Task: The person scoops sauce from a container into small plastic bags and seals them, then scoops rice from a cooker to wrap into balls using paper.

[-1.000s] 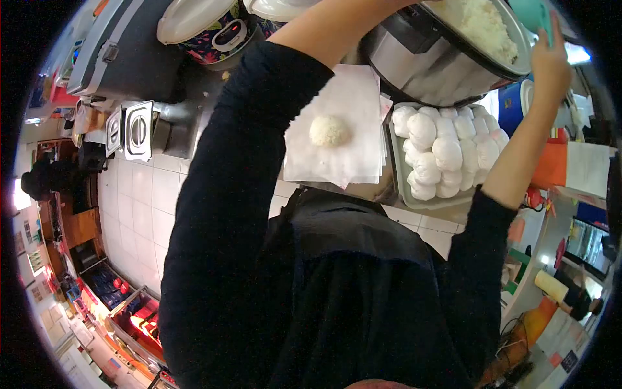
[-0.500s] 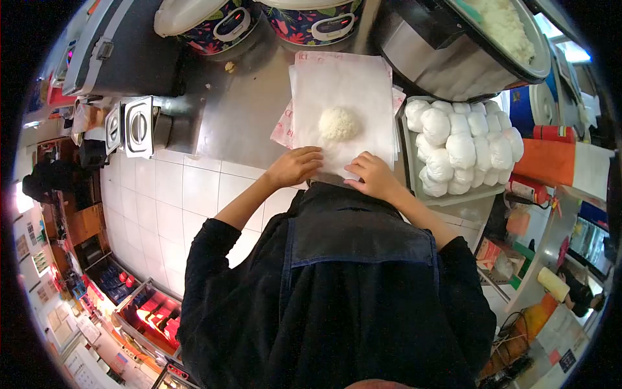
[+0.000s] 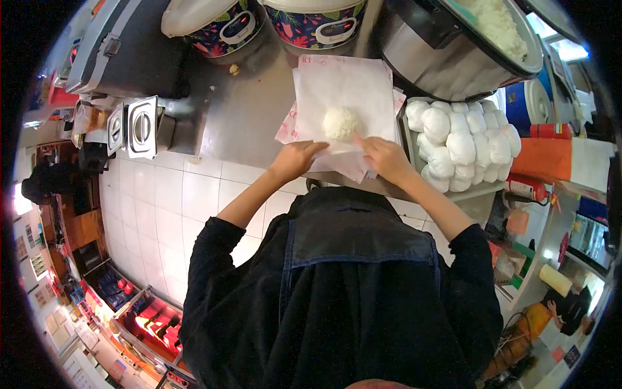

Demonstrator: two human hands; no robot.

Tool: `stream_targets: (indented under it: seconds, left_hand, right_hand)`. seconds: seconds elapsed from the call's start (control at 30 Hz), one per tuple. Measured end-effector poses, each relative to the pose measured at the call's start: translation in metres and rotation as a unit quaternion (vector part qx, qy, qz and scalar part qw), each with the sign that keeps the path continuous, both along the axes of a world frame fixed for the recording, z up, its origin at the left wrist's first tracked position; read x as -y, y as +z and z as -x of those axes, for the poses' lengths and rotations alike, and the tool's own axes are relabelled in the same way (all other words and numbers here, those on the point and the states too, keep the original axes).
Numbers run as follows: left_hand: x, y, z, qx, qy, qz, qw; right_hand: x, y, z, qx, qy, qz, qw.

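A rounded mound of white rice (image 3: 341, 123) lies on the top sheet of white wrapping paper (image 3: 340, 81), which rests on a stack of red-printed sheets. My left hand (image 3: 296, 159) is closed on the left corner of that sheet's near edge, thumb and fingers pinched together. At the right corner, my right hand (image 3: 387, 159) also pinches the edge, just beside the rice. The near edge is raised and folded up towards the mound, so printed paper shows below it.
Right of the paper, a tray (image 3: 463, 195) holds several white wrapped bundles (image 3: 461, 148). Behind stands a large cooker (image 3: 434, 61) with rice (image 3: 495, 29) inside. Two flowered containers (image 3: 314, 26) stand at the back. Lidded steel pans (image 3: 141, 126) and a dark case (image 3: 139, 58) are at left.
Both hands have moved slightly apart and up, bringing the sheet's near edge towards the rice. Printed sheets beneath have come into sight at the front.
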State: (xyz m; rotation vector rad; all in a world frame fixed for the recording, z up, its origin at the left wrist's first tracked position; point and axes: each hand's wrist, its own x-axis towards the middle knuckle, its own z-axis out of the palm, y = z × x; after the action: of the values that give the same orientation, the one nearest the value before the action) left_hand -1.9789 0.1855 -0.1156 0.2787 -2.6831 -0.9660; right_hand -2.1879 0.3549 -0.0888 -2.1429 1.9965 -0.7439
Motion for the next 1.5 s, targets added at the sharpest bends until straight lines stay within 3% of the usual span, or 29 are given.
stream_targets:
  seconds: [0.07, 0.13, 0.17, 0.2, 0.23, 0.27, 0.3, 0.33, 0.4, 0.43, 0.5, 0.53, 0.6, 0.73, 0.8, 0.93, 1.0, 1.07, 1.13, 1.2, 1.27, 1.33, 1.37, 1.43, 1.5]
  left_hand:
    - [0.003, 0.007, -0.005, -0.004, -0.053, 0.032, 0.998]
    - [0.000, 0.036, -0.009, 0.171, -0.066, 0.016, 0.983]
    - [0.001, 0.023, -0.013, 0.256, -0.051, -0.053, 0.964]
    - [-0.002, 0.027, -0.012, 0.256, -0.052, -0.052, 0.964]
    - [-0.010, 0.033, -0.011, 0.047, 0.082, -0.020, 0.995]
    - [-0.017, 0.036, -0.009, -0.166, 0.210, 0.011, 0.963]
    - [-0.019, 0.025, -0.005, -0.212, 0.197, 0.136, 0.947]
    - [-0.030, 0.015, -0.005, -0.171, 0.094, 0.186, 0.963]
    - [-0.050, 0.011, 0.004, -0.039, -0.143, 0.273, 0.951]
    - [-0.056, 0.007, 0.017, -0.041, -0.142, 0.275, 0.950]
    - [-0.064, -0.003, 0.039, 0.055, 0.006, 0.103, 0.993]
    - [-0.063, -0.004, 0.043, 0.053, 0.008, 0.104, 0.993]
    - [-0.063, -0.004, 0.047, 0.057, 0.028, 0.173, 0.983]
    - [-0.055, -0.002, 0.049, 0.062, 0.011, 0.177, 0.982]
    - [-0.052, 0.000, 0.051, 0.044, -0.002, 0.124, 0.991]
    - [-0.039, -0.002, 0.055, -0.010, -0.005, 0.087, 0.996]
    - [-0.034, -0.008, 0.056, -0.031, 0.022, 0.034, 0.999]
    - [-0.030, -0.006, 0.055, -0.081, 0.028, 0.033, 0.996]
    - [-0.024, -0.013, 0.050, -0.098, 0.091, -0.040, 0.990]
    - [-0.034, -0.028, 0.045, -0.210, 0.264, 0.076, 0.938]
    - [-0.032, -0.013, 0.043, -0.186, 0.236, 0.239, 0.923]
    - [-0.040, 0.037, 0.051, -0.040, 0.157, 0.335, 0.928]
    - [-0.032, 0.024, 0.049, -0.054, 0.139, 0.331, 0.932]
    - [-0.003, -0.011, 0.039, -0.066, -0.065, 0.157, 0.983]
    - [0.002, -0.008, 0.024, -0.078, -0.089, 0.141, 0.983]
  right_hand:
    - [-0.015, -0.025, 0.012, -0.014, 0.049, -0.015, 0.999]
    - [-0.012, -0.017, 0.012, -0.027, 0.100, -0.030, 0.994]
    - [-0.011, -0.012, 0.012, 0.001, 0.064, -0.154, 0.986]
    - [-0.008, -0.001, 0.011, 0.029, 0.026, -0.276, 0.960]
    - [-0.002, 0.004, 0.016, 0.030, 0.024, -0.276, 0.960]
    - [0.009, 0.007, 0.026, 0.125, 0.016, -0.266, 0.956]
    - [0.021, 0.007, 0.036, 0.218, 0.008, -0.252, 0.943]
    - [0.031, 0.004, 0.046, 0.217, 0.007, -0.250, 0.944]
    - [0.053, -0.002, 0.068, 0.148, 0.040, -0.357, 0.921]
    - [0.065, -0.013, 0.079, 0.145, 0.040, -0.356, 0.922]
    - [0.085, -0.034, 0.094, -0.036, -0.010, -0.370, 0.928]
    - [0.095, -0.029, 0.092, -0.038, -0.010, -0.368, 0.929]
    - [0.117, -0.026, 0.079, -0.092, -0.163, -0.090, 0.978]
    - [0.137, -0.030, 0.071, -0.027, -0.088, -0.064, 0.994]
    - [0.147, -0.022, 0.075, 0.000, -0.089, -0.275, 0.957]
    - [0.154, -0.028, 0.080, -0.022, -0.023, -0.265, 0.964]
    - [0.151, -0.025, 0.079, 0.094, -0.005, -0.237, 0.967]
    - [0.138, -0.011, 0.062, 0.101, 0.009, -0.221, 0.970]
    - [0.111, 0.003, 0.034, 0.063, 0.052, -0.186, 0.979]
    - [0.078, 0.005, 0.003, -0.072, 0.076, -0.151, 0.983]
    - [0.047, -0.009, -0.016, -0.094, 0.045, -0.016, 0.994]
    - [0.029, -0.027, -0.023, -0.118, 0.010, 0.070, 0.991]
    - [0.018, -0.027, -0.017, -0.127, -0.010, 0.066, 0.990]
    - [0.005, -0.025, -0.013, -0.083, 0.024, 0.094, 0.992]
    - [-0.008, -0.037, -0.006, -0.061, 0.016, 0.128, 0.990]
